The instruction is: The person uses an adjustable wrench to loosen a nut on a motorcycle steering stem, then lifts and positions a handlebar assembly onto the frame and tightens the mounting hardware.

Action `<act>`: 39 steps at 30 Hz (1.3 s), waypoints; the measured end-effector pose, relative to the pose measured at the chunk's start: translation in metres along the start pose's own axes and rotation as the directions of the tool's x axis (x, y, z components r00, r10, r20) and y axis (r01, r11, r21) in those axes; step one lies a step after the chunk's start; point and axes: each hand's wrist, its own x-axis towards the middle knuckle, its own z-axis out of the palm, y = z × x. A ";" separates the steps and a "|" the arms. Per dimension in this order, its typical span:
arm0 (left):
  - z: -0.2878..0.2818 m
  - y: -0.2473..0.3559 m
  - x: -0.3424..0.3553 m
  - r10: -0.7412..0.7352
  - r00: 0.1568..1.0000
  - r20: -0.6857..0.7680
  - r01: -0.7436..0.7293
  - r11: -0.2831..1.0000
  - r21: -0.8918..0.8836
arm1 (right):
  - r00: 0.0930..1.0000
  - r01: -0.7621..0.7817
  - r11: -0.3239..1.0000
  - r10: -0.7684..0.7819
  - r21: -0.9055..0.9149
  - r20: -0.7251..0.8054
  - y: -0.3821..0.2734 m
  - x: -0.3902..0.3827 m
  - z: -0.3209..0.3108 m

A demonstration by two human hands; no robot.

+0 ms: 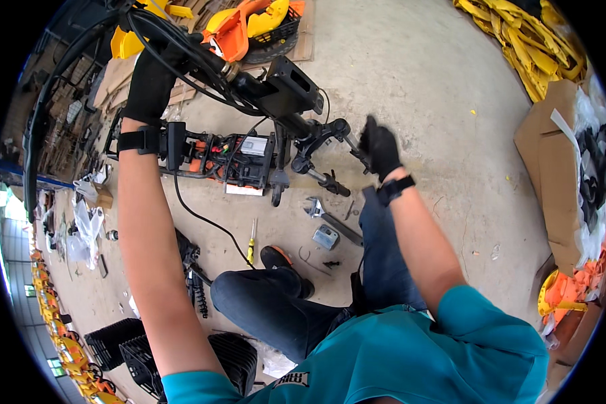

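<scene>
My black-gloved left hand (153,81) is closed on the upper steering column (202,57) among black cables at the upper left. The column slants down through a black housing (286,84) to a double-legged front fork (316,148). My gloved right hand (379,149) is closed at the right fork leg, its grip partly hidden by the fingers. Behind the fork lies an open scooter chassis (225,161) with wiring and a silver box. On the floor below are an adjustable wrench (337,224), a small grey metal piece (325,237) and a yellow-handled screwdriver (252,249).
Orange and yellow panels (236,37) sit at the top, yellow parts (525,44) at upper right. Cardboard (545,168) and plastic wrap line the right. Black ribbed parts (128,357), a spring shock (200,296) and packaging (87,229) lie left, around my legs on the concrete floor (451,121).
</scene>
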 end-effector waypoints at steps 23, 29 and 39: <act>0.032 0.019 -0.001 -0.044 0.996 -0.080 0.045 0.999 0.020 | 0.678 -0.690 0.161 0.484 0.705 0.553 -0.029 0.042 0.076; 0.040 0.016 0.003 -0.111 0.988 -0.105 0.102 0.991 -0.087 | 0.646 -0.727 0.210 0.530 0.654 0.549 -0.024 0.038 0.082; 0.045 0.009 -0.008 -0.022 0.996 -0.085 0.022 1.000 -0.001 | 0.833 -0.514 0.204 0.351 0.833 0.428 -0.056 0.020 0.053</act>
